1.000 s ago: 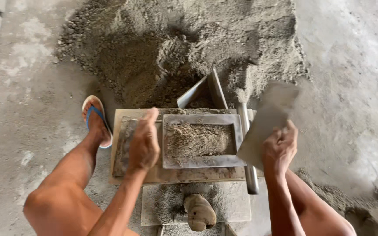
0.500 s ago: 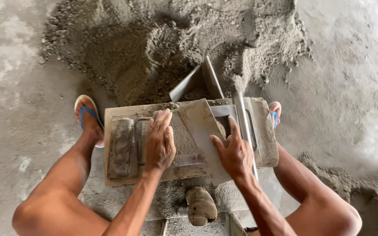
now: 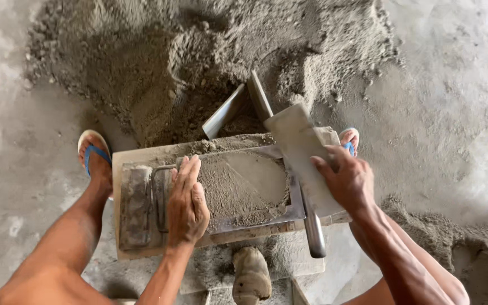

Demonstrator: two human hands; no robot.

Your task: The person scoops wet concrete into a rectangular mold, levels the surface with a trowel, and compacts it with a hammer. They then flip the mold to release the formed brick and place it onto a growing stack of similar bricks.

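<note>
One metal mould frame [image 3: 244, 192], packed with damp sand mix, sits on one board [image 3: 136, 155]. My left hand [image 3: 186, 204] lies open and flat on its left edge; my right hand [image 3: 347, 182] grips one flat scraper plate [image 3: 300, 149] over the right edge. Bare concrete floor [image 3: 458, 113] lies open on both sides.

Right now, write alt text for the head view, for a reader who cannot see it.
Seen from above, a crouching person's left hand presses flat on a metal mould packed with grey mix, while the right hand holds a flat board tilted at its edge. A sand pile lies beyond.
</note>
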